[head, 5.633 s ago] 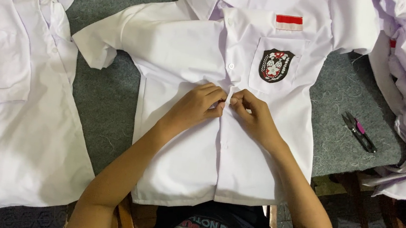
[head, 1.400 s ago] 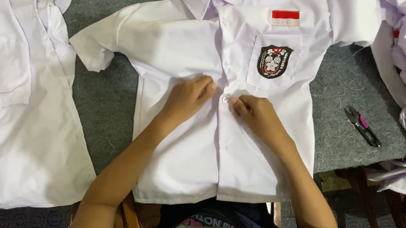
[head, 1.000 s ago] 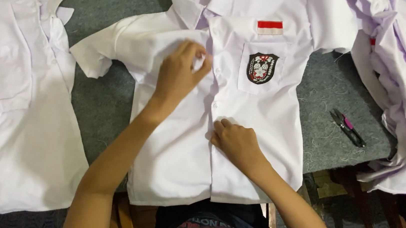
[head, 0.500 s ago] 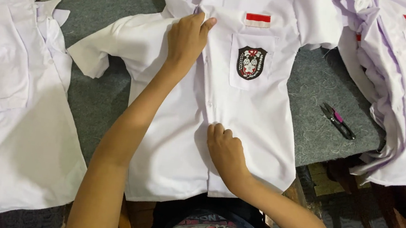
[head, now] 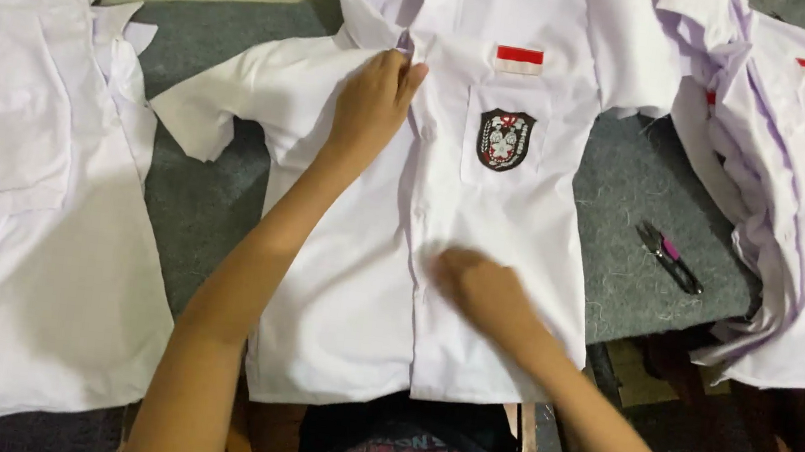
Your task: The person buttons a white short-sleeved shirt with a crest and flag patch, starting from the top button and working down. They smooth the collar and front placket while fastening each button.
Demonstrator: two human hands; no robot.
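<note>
Head view: white shirt lies flat under left hand, right hand.

A small garment-sewing workshop, by the look of it. Identical white school uniform shirts lie about a desk covered in grey felt: one shirt spread flat with a crest badge, a heap of finished shirts at one side, unfinished shirt pieces at the other. Thread snips lie on the felt.
</note>
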